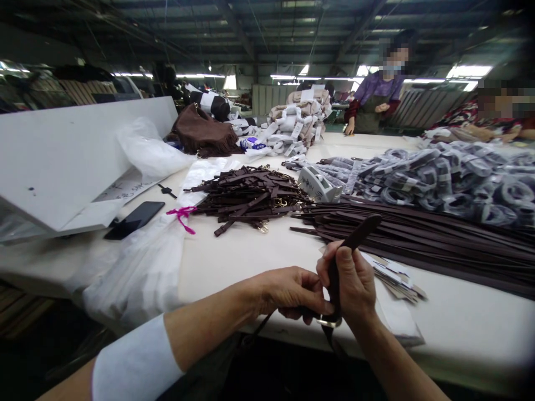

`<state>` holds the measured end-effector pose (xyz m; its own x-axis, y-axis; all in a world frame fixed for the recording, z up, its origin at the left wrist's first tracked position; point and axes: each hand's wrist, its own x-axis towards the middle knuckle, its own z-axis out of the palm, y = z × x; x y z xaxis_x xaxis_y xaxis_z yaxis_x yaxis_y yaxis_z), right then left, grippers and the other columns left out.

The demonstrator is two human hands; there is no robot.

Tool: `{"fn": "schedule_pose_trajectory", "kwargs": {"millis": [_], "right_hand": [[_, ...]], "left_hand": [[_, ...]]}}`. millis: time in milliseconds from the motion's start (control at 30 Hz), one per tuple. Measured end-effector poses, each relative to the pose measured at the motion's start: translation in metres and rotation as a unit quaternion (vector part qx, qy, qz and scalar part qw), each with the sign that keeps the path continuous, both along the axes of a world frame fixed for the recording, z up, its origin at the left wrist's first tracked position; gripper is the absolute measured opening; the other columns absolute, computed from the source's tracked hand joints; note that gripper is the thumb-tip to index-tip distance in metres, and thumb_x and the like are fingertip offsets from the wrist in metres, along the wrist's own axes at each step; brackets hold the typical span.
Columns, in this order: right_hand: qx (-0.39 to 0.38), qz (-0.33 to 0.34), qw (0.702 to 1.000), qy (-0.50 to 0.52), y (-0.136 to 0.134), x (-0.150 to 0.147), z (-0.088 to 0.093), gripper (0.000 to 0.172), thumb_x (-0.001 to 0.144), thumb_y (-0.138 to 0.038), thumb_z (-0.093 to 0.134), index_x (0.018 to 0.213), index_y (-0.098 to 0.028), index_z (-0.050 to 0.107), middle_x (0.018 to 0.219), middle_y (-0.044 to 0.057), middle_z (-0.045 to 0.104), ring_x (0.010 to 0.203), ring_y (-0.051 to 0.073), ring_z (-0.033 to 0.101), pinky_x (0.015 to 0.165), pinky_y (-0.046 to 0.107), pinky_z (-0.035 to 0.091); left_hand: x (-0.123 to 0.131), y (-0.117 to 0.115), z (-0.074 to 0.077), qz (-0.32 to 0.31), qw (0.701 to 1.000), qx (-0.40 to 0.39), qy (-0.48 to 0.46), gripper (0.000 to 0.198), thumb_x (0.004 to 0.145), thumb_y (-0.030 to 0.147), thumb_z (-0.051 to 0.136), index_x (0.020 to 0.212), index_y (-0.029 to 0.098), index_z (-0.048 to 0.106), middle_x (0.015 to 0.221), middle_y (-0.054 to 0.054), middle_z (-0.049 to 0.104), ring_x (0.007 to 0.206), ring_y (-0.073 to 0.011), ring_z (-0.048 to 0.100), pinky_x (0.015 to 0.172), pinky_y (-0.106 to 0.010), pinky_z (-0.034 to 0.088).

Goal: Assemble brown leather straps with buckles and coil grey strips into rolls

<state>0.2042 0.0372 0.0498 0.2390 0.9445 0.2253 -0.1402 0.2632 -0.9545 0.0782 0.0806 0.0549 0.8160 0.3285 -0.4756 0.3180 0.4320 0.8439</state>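
A dark brown strap (334, 284) with a gold-coloured buckle (329, 321) is held between both hands over the table's front edge. My right hand (353, 278) grips the strap's upper part, its thumb pressed on it, and the rounded end sticks up above the fingers. Closed on the strap beside the buckle is my left hand (298, 295), thumb and fingers pinched. Part of the strap hangs down below the table edge. Behind the hands lies a heap of short brown straps with gold hooks (254, 195). Long brown straps (418, 234) stretch to the right.
Wrapped grey bundles (451, 172) are piled at the right, near a tape dispenser (320, 184). Cards (395, 275) lie right of my hands. A phone (136, 220), plastic sheeting (137, 273) and a white board (83, 150) are at left. A person (376, 103) stands across the table.
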Motion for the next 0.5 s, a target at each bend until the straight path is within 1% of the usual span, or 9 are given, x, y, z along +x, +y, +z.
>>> {"fn": "schedule_pose_trajectory", "kwargs": {"millis": [67,133,200,267,333,400,433,467,500], "right_hand": [[0.016,-0.007,0.998,-0.068,-0.004,0.0,0.001,0.029,0.088,-0.046,0.044,0.072,-0.022,0.052,0.044,-0.005,0.047,0.033,0.009,0.037,0.035,0.021,0.028],[0.053,0.017,0.984,-0.171,-0.008,0.003,0.002,0.027,0.084,-0.042,0.051,0.065,-0.023,0.057,0.047,-0.002,0.053,0.041,0.012,0.046,0.041,0.025,0.035],[0.081,0.09,0.958,-0.259,-0.01,0.007,0.002,0.018,0.078,-0.035,0.057,0.064,-0.024,0.063,0.051,0.0,0.059,0.048,0.016,0.053,0.047,0.027,0.041],[0.08,0.156,0.938,-0.3,-0.008,0.011,0.003,0.012,0.076,-0.03,0.058,0.069,-0.025,0.067,0.054,0.0,0.061,0.05,0.016,0.055,0.049,0.027,0.043],[0.073,0.157,0.936,-0.306,-0.002,0.012,0.005,0.015,0.079,-0.031,0.055,0.069,-0.024,0.065,0.055,0.0,0.059,0.048,0.014,0.054,0.048,0.025,0.043],[0.048,0.121,0.951,-0.28,0.007,0.012,0.008,0.02,0.083,-0.034,0.05,0.07,-0.022,0.061,0.055,-0.001,0.057,0.047,0.013,0.052,0.045,0.022,0.041],[0.019,0.12,0.959,-0.255,0.012,0.012,0.01,0.022,0.085,-0.035,0.048,0.072,-0.021,0.059,0.056,-0.002,0.056,0.045,0.011,0.051,0.042,0.021,0.039],[-0.021,0.141,0.963,-0.227,0.016,0.014,0.013,0.024,0.086,-0.037,0.048,0.073,-0.02,0.057,0.056,-0.002,0.054,0.043,0.01,0.05,0.039,0.019,0.037],[-0.067,0.183,0.961,-0.196,0.02,0.016,0.014,0.024,0.085,-0.039,0.049,0.074,-0.019,0.056,0.057,-0.003,0.054,0.041,0.01,0.049,0.037,0.018,0.036]], "left_hand": [[0.003,0.002,-0.001,-0.026,0.999,0.025,0.022,0.021,0.063,0.031,0.066,0.059,0.017,0.049,0.05,0.005,0.048,0.04,-0.0051,0.043,0.035,-0.014,0.023],[0.006,0.004,-0.003,-0.058,0.995,0.056,0.051,0.013,0.062,0.025,0.062,0.057,0.017,0.053,0.047,0.004,0.048,0.037,-0.006,0.042,0.035,-0.016,0.025],[0.009,0.006,-0.004,-0.079,0.992,0.076,0.069,0.011,0.06,0.018,0.06,0.051,0.015,0.055,0.041,0.003,0.046,0.033,-0.0062,0.038,0.035,-0.017,0.022],[0.01,0.008,-0.004,-0.082,0.99,0.088,0.07,0.015,0.058,0.015,0.059,0.044,0.014,0.053,0.037,0.002,0.044,0.031,-0.0059,0.035,0.034,-0.017,0.019],[0.009,0.011,-0.004,-0.062,0.992,0.099,0.056,0.015,0.06,0.017,0.059,0.047,0.014,0.054,0.039,0.002,0.046,0.032,-0.0053,0.034,0.035,-0.017,0.019],[0.008,0.014,-0.002,-0.032,0.994,0.099,0.034,0.011,0.063,0.022,0.059,0.055,0.014,0.058,0.048,0.002,0.05,0.037,-0.0048,0.037,0.036,-0.017,0.023],[0.006,0.016,-0.001,-0.02,0.995,0.095,0.024,0.01,0.064,0.023,0.059,0.059,0.015,0.059,0.052,0.002,0.052,0.04,-0.0046,0.039,0.038,-0.016,0.025],[0.004,0.017,0.0,-0.011,0.996,0.089,0.015,0.009,0.063,0.023,0.06,0.062,0.015,0.06,0.055,0.002,0.052,0.042,-0.0044,0.041,0.039,-0.015,0.026],[0.002,0.018,0.0,-0.007,0.997,0.08,0.009,0.008,0.063,0.023,0.06,0.065,0.015,0.06,0.058,0.002,0.053,0.045,-0.0044,0.042,0.039,-0.015,0.026]]}}
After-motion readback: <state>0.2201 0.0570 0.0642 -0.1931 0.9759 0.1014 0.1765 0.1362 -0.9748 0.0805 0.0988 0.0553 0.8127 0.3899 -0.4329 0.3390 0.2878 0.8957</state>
